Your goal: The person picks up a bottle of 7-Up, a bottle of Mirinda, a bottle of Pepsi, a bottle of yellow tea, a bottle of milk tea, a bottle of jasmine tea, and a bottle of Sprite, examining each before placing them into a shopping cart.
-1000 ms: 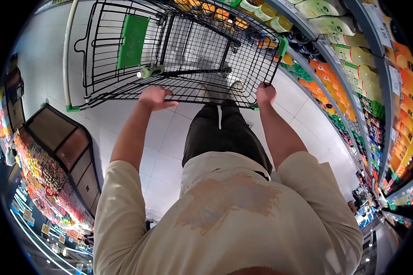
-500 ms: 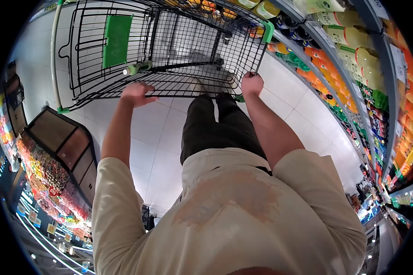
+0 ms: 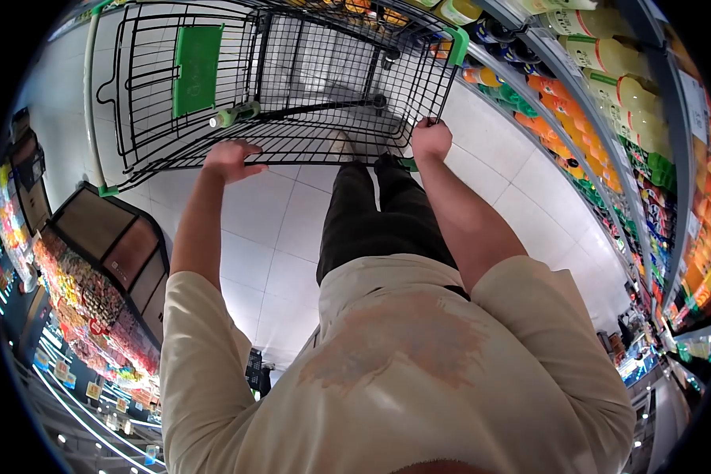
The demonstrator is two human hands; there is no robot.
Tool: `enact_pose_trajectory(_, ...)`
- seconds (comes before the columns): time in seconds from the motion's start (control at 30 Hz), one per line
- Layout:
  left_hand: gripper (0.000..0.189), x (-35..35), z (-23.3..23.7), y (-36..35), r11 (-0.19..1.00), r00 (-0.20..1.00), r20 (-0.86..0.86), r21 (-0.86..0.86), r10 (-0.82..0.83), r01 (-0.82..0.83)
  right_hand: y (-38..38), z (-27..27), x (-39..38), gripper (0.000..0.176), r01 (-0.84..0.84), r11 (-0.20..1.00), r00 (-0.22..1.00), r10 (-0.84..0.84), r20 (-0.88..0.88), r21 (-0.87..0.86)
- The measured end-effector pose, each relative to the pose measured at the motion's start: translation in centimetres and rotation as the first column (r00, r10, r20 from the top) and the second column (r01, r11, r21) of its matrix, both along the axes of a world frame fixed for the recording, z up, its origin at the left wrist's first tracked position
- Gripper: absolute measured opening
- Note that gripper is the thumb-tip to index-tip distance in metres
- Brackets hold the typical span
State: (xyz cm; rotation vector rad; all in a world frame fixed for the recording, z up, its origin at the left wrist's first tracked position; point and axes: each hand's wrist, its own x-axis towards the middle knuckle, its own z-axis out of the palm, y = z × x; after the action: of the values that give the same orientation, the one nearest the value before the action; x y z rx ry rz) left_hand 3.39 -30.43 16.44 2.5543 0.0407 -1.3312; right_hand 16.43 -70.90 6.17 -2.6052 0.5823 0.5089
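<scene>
A black wire shopping cart with green corner pieces stands sideways in front of me. At its near rim, my left hand has its fingers curled over the wire, the thumb held apart on the outside. My right hand is closed in a fist around the rim near the right corner. Inside the cart lies a green bottle with a white cap, close to my left hand. A green panel hangs on the cart's left part. The undersides of both hands are hidden.
Shelves of bottled drinks run along the right, with yellow, orange and dark bottles. On the left is a display stand heaped with colourful small packets. Pale floor tiles lie around my legs.
The cart and both hands sit slightly further left in view. Bottles on the right shelves have shifted a little. Both hands keep the same places on the rim.
</scene>
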Motion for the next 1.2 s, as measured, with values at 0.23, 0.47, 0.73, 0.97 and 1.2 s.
enact_pose_trajectory(0.23, 0.051, 0.1, 0.1, 0.1, 1.0, 1.0, 0.007, 0.028, -0.003, 0.002, 0.7, 0.9, 0.3, 0.024, -0.008, 1.0, 1.0, 0.008, -0.008, 0.006)
enact_pose_trajectory(0.47, 0.052, 0.4, 0.2, 0.3, 0.999, 0.999, -0.032, 0.039, 0.02, -0.019, 0.8, -0.6, 0.4, 0.021, -0.009, 1.0, 1.0, 0.009, 0.019, 0.011)
enact_pose_trajectory(0.73, 0.055, -0.1, -0.8, 1.4, 1.0, 1.0, 0.015, 0.004, -0.011, 0.011, 1.6, -0.3, 0.8, 0.022, 0.011, 1.0, 1.0, -0.011, 0.002, -0.006)
enact_pose_trajectory(0.97, 0.059, 0.2, -0.3, 1.5, 0.999, 0.999, 0.014, 0.004, 0.042, -0.042, 1.0, -2.0, 0.3, 0.025, -0.003, 1.0, 1.0, 0.004, 0.022, -0.026)
enact_pose_trajectory(1.2, 0.061, -0.1, 0.0, 1.8, 1.0, 0.999, 0.036, -0.008, 0.015, -0.015, 1.0, -2.8, 0.2, 0.026, -0.026, 0.997, 0.998, 0.03, 0.048, -0.079)
